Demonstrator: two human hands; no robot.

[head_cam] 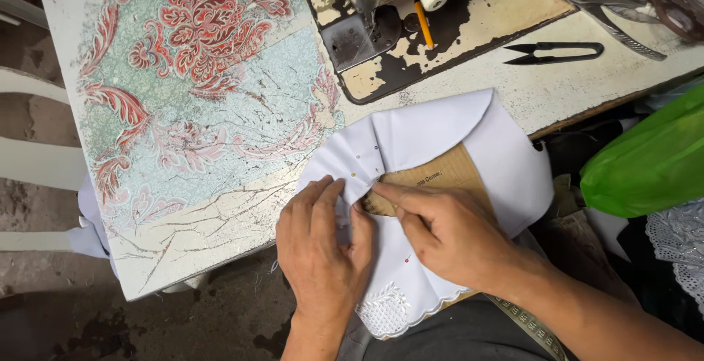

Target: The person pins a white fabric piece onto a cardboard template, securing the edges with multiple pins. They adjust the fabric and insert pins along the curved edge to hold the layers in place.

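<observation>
the left hand (323, 247) lies flat on the white fabric (506, 163) at the near edge of the table (183, 207), its fingers pressed together and bent over a fold, pinching the cloth against the right index tip. the right hand (447, 240) rests on the brown paper pattern (455, 174), index finger stretched out, the others curled loosely (whether they grip anything is hidden beneath the palm). the fabric wraps over the pattern's curved top, held by small pins (353, 175); its embroidered scalloped hem (385, 310) hangs off the table toward the lap. behind sit the sewing machine (374, 9), cut off at the top, black thread snips (557, 53) and a green bag (649, 159), partly out of frame.
</observation>
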